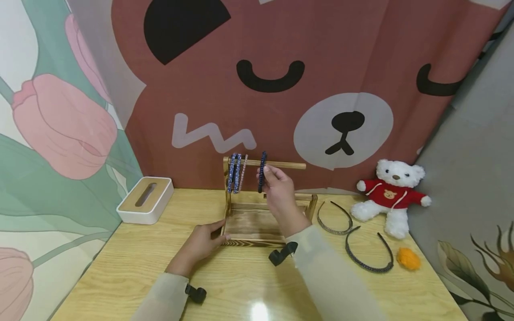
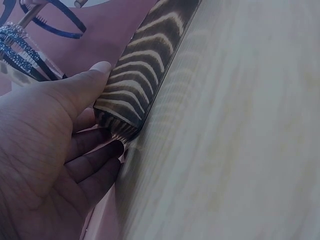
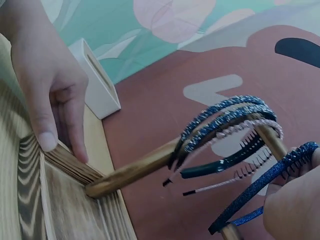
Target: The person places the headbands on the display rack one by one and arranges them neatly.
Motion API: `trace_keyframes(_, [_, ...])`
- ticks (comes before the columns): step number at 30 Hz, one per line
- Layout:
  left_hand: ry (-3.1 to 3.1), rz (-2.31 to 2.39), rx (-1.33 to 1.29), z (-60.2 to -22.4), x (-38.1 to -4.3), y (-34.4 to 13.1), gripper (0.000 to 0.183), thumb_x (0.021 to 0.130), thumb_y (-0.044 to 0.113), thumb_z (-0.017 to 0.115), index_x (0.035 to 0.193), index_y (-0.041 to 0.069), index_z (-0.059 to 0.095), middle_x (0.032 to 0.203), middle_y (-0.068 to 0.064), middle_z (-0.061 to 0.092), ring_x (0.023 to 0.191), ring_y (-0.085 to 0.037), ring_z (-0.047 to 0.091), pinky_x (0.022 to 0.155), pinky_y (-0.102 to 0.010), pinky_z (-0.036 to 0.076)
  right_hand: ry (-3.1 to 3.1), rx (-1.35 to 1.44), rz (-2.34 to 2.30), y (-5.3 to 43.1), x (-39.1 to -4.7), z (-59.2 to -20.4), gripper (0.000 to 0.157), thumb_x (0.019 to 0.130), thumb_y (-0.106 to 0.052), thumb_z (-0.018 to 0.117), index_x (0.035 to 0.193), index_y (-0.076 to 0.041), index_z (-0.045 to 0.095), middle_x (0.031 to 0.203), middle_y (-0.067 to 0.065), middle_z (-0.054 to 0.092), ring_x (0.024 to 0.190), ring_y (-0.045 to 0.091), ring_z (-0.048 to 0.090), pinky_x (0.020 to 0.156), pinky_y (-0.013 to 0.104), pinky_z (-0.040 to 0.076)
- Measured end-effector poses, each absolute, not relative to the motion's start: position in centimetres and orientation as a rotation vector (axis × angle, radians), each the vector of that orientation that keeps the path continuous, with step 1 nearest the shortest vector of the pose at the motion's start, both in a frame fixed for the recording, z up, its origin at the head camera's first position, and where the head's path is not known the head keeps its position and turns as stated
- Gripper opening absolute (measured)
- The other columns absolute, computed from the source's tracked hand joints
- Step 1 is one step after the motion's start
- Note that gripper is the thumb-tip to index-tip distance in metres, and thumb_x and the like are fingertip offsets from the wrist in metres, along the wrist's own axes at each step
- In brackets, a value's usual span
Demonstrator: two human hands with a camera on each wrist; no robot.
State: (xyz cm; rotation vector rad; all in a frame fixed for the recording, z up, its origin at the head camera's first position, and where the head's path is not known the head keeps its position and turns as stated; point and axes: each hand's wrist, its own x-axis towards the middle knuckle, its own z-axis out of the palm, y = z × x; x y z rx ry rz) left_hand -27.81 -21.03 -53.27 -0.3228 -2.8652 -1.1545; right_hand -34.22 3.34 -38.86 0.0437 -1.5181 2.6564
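Observation:
A wooden headband rack stands mid-table, with an upper rod on a post. My left hand holds its base at the left front corner; in the left wrist view the thumb lies along the striped wood and the fingers reach around the end. My right hand pinches a dark blue headband at the upper rod, its teeth showing in the right wrist view. To its left, two glittery blue headbands and a thin pink headband hang on the rod.
Two dark headbands lie on the table right of the rack. Beside them are an orange fluffy ball and a white teddy bear in a red sweater. A white tissue box with a wooden top stands at the back left.

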Motion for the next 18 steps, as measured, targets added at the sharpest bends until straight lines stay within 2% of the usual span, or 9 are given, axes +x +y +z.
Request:
trace_keyframes(5, [-2.868, -1.166, -0.317, -53.3, -27.8, -20.9, 0.065, 0.103, 0.042, 0.077, 0.159, 0.013, 0.059, 0.155, -0.013, 0.064, 0.147, -0.038, 0.058, 0.121, -0.056, 0.049, -1.52, 0.009, 2.625, 2.5, -34.4, -39.3, 0.013, 0.108, -0.012, 0.071, 0.107, -0.003, 0.08, 0.098, 0.006, 0.079, 0.09, 0.018, 0.076, 0.079, 0.028, 0.059])
trace_keyframes(11, [-2.865, -1.178, -0.316, -53.2, -27.7, -20.9, 0.066, 0.103, 0.043, 0.077, 0.159, 0.014, 0.059, 0.155, -0.014, 0.064, 0.147, -0.038, 0.058, 0.121, -0.057, 0.05, -1.528, -0.028, 2.62, 1.6, -34.4, -39.4, 0.012, 0.107, -0.01, 0.073, 0.105, -0.002, 0.081, 0.098, 0.007, 0.08, 0.09, 0.02, 0.077, 0.085, 0.032, 0.064])
trace_keyframes(18, [-2.876, -1.16, -0.31, -53.2, -27.8, -21.0, 0.064, 0.103, 0.042, 0.077, 0.159, 0.015, 0.059, 0.155, -0.017, 0.064, 0.146, -0.038, 0.059, 0.12, -0.057, 0.05, -1.553, -0.049, 2.622, 0.5, -34.5, -39.4, 0.013, 0.107, -0.011, 0.071, 0.108, -0.001, 0.079, 0.095, 0.004, 0.079, 0.085, 0.015, 0.075, 0.074, 0.025, 0.06])
